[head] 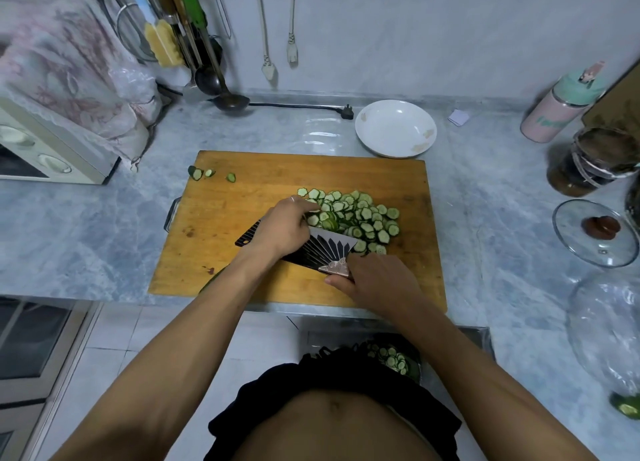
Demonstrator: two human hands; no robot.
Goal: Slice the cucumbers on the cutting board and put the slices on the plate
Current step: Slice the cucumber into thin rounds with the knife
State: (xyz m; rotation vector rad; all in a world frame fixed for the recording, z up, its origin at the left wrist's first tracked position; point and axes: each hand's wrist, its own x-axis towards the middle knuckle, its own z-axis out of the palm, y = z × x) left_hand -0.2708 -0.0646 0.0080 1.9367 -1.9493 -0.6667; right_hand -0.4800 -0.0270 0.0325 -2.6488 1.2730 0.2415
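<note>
A pile of cucumber slices lies on the right half of the wooden cutting board. A wide black patterned knife lies low against the near side of the pile. My right hand grips its handle at the board's front. My left hand reaches over the blade, fingers curled onto the slices at the pile's left edge. The white plate stands behind the board's right corner with nothing on it. Three cucumber end pieces sit at the board's far left corner.
A toaster oven under a cloth stands at the left. A ladle and plug cord lie by the wall. At the right are a pink bottle, a dark jar and a glass lid. Below the counter edge, a bowl of slices.
</note>
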